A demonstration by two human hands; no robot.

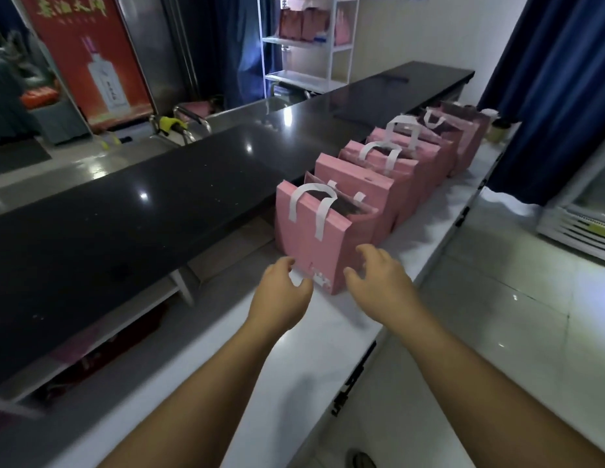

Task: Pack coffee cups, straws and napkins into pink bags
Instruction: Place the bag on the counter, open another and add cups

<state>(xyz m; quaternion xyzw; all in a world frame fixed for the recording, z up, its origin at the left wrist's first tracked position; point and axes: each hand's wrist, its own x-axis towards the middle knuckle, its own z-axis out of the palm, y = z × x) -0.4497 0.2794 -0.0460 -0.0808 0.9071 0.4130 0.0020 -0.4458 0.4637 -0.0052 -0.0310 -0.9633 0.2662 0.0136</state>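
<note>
The white surface (328, 336) carries a row of pink bags that runs away from the camera toward the far right. The nearest pink bag (311, 241) stands upright at the front of the row, with its white handle (311, 206) looped over the near face and dark contents visible in its open top. Behind it, the second bag (355, 182) stands touching or just beside it, its top edge closed flat. Further bags (415, 157) follow in line, each close against the next; their number cannot be told exactly from this view.

The left hand (280, 292) is at the lower left corner of the nearest pink bag, fingers loosely curled, grip wide and holding nothing. Whether the fingertips touch the bag cannot be told. The right hand (378, 275) is at the lower right corner of the same bag, fingers spread and bent, grip wide and holding nothing.

A raised black counter (159, 204) runs along the left of the row. A white shelf unit (307, 38) stands behind it, with pink items on its upper shelf. Cups, straws and napkins cannot be made out.
</note>
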